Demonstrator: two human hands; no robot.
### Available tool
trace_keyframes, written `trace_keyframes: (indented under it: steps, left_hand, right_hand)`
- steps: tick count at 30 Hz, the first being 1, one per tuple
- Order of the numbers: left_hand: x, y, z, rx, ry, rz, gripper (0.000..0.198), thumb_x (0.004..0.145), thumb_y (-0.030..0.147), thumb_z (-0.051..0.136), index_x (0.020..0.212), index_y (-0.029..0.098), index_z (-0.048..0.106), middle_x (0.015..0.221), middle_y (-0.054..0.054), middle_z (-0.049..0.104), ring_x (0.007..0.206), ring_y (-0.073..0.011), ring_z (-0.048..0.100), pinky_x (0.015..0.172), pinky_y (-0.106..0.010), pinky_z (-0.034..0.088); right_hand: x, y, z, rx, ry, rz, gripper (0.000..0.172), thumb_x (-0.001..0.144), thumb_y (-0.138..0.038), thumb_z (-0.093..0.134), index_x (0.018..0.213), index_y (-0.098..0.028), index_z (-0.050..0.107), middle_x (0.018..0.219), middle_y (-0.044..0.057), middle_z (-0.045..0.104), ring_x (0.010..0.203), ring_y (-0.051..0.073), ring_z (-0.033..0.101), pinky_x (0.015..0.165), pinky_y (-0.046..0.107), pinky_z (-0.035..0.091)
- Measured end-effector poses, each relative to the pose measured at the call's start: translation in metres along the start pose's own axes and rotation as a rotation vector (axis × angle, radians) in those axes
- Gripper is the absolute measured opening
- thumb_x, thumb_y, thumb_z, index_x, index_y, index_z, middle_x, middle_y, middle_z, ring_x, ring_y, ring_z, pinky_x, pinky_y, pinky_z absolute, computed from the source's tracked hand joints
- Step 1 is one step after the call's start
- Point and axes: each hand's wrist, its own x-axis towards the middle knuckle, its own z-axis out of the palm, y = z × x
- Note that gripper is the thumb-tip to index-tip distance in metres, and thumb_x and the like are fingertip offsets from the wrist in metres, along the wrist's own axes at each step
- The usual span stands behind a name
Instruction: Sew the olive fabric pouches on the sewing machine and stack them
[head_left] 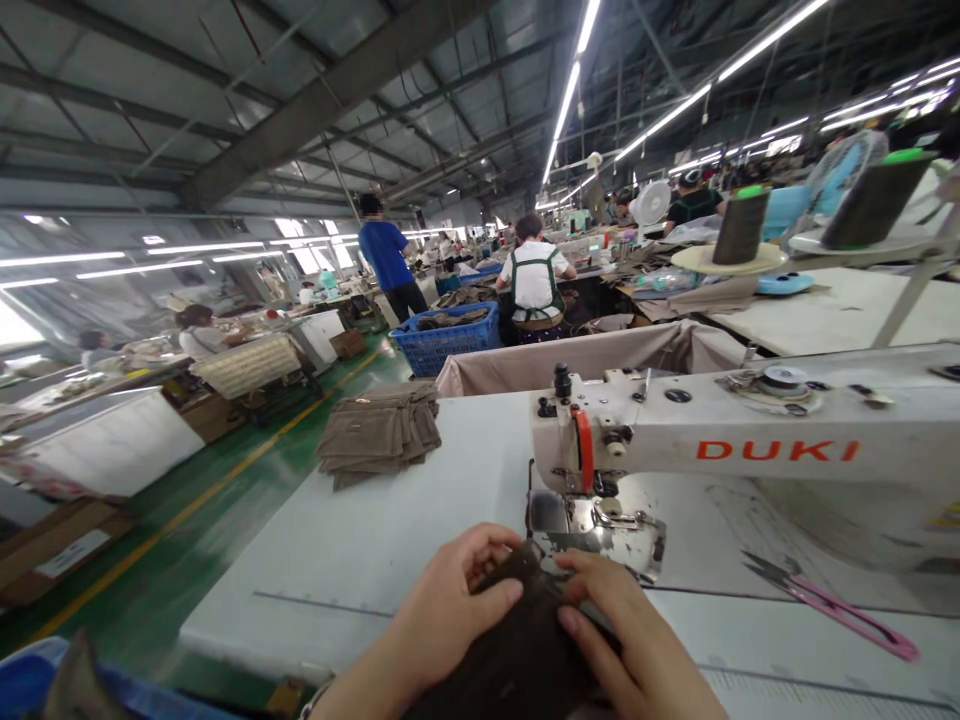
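Dark brown fabric [517, 640] lies under both hands at the front of the sewing machine [720, 430], its far edge near the needle plate. My left hand [450, 595] grips the left edge of this fabric, thumb on top and fingers curled beneath. On the other side, my right hand [622, 620] holds the fabric's right edge, fingers bent over it. Both hands are just short of the metal presser area [577, 515]. A stack of brown fabric pieces [381, 430] sits at the table's far left.
Pink-handled thread snips [832, 605] rest right of my right hand. Behind the white table [315, 560] hangs a pinkish cloth bin [555, 365]. A blue basket [446, 340] stands beyond, near a seated person [534, 275]. Thread cones [741, 228] stand at the upper right.
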Motion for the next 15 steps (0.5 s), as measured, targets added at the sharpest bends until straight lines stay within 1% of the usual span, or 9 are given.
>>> trace_keyframes:
  steps: [1,3,6,8,10,12,15]
  left_hand:
    - [-0.004,0.006,0.0,-0.141,-0.019,-0.021,0.025,0.082,0.021,0.063,0.107,0.018,0.062,0.095,-0.004,0.067,0.089,-0.0184,0.061,0.079,-0.027,0.045]
    - [-0.01,0.013,0.001,-0.316,-0.018,-0.064,0.026,0.082,0.028,0.068,0.105,0.015,0.065,0.096,-0.006,0.069,0.09,-0.0196,0.062,0.079,-0.028,0.045]
    - [-0.018,0.013,0.006,-0.486,0.037,-0.121,0.026,0.078,0.028,0.074,0.099,0.014,0.068,0.09,-0.007,0.07,0.085,-0.0193,0.062,0.077,-0.028,0.046]
    - [-0.021,0.012,0.01,-0.569,0.072,-0.129,0.026,0.074,0.026,0.077,0.096,0.014,0.069,0.089,-0.007,0.07,0.086,-0.0199,0.063,0.079,-0.029,0.046]
    - [-0.023,0.013,0.013,-0.633,0.1,-0.131,0.028,0.071,0.024,0.08,0.094,0.015,0.069,0.088,-0.007,0.07,0.086,-0.0198,0.063,0.08,-0.029,0.046]
    - [-0.024,0.017,0.016,-0.677,0.101,-0.13,0.029,0.069,0.026,0.081,0.093,0.015,0.069,0.086,-0.006,0.069,0.083,-0.0188,0.062,0.078,-0.027,0.046]
    - [-0.025,0.024,0.018,-0.683,0.099,-0.126,0.027,0.069,0.028,0.081,0.088,0.013,0.07,0.082,-0.006,0.068,0.079,-0.0172,0.06,0.075,-0.025,0.045]
  right_hand:
    - [0.003,-0.005,-0.007,0.021,-0.018,-0.013,0.012,0.093,-0.028,0.049,0.093,-0.024,0.06,0.124,0.007,0.059,0.12,0.023,0.052,0.098,0.038,0.047]
    - [0.008,-0.015,-0.021,0.058,-0.049,-0.004,0.01,0.091,-0.028,0.051,0.087,-0.025,0.061,0.121,0.005,0.061,0.118,0.022,0.053,0.097,0.037,0.046]
    - [0.01,-0.027,-0.035,0.119,-0.097,0.109,0.01,0.085,-0.026,0.059,0.076,-0.024,0.058,0.107,0.001,0.066,0.106,0.02,0.06,0.09,0.031,0.049]
    - [0.01,-0.032,-0.04,0.156,-0.117,0.171,0.013,0.08,-0.024,0.064,0.07,-0.024,0.055,0.1,-0.001,0.067,0.097,0.018,0.062,0.083,0.028,0.051]
    - [0.009,-0.034,-0.043,0.176,-0.134,0.203,0.013,0.078,-0.024,0.064,0.069,-0.024,0.056,0.096,-0.002,0.068,0.092,0.018,0.063,0.079,0.026,0.051]
    - [0.008,-0.035,-0.045,0.187,-0.161,0.232,0.01,0.081,-0.028,0.061,0.072,-0.025,0.058,0.091,-0.003,0.068,0.086,0.018,0.064,0.075,0.025,0.051]
    - [0.008,-0.038,-0.048,0.204,-0.175,0.278,0.012,0.084,-0.033,0.057,0.075,-0.026,0.059,0.084,-0.003,0.067,0.08,0.017,0.063,0.071,0.024,0.05]
